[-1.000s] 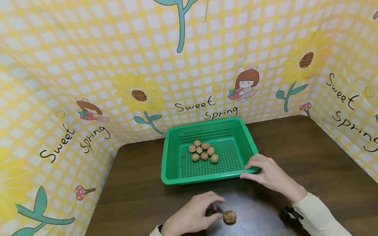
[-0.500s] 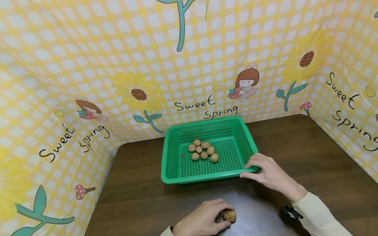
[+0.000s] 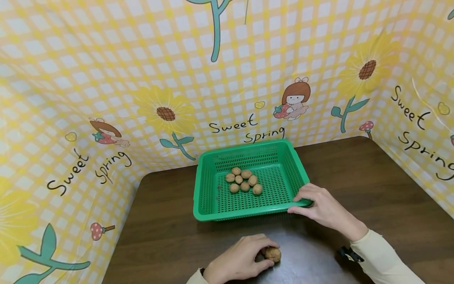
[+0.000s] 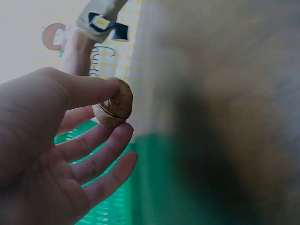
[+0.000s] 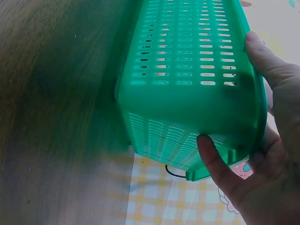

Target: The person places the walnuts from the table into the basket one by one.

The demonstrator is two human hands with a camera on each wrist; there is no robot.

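My left hand (image 3: 242,258) pinches a brown walnut (image 3: 273,255) between thumb and fingertips, in front of the basket. In the left wrist view the thumb lies on one side of the walnut (image 4: 117,105) and fingers on the other. A green plastic basket (image 3: 244,215) stands at the back of the table with several walnuts (image 3: 244,186) grouped on its slotted floor. My right hand (image 3: 319,205) grips the basket's near right corner by the rim. Seen from the right wrist, its fingers wrap over the basket's edge (image 5: 253,93).
The dark brown wooden table (image 3: 163,221) runs out to both sides of the basket. A yellow checked cloth (image 3: 227,90) with printed flowers and lettering hangs behind it and along both sides.
My left hand has moved right to the walnut and closed its fingers on it, then shifted slightly left with it. The right hand stays at the basket's corner.
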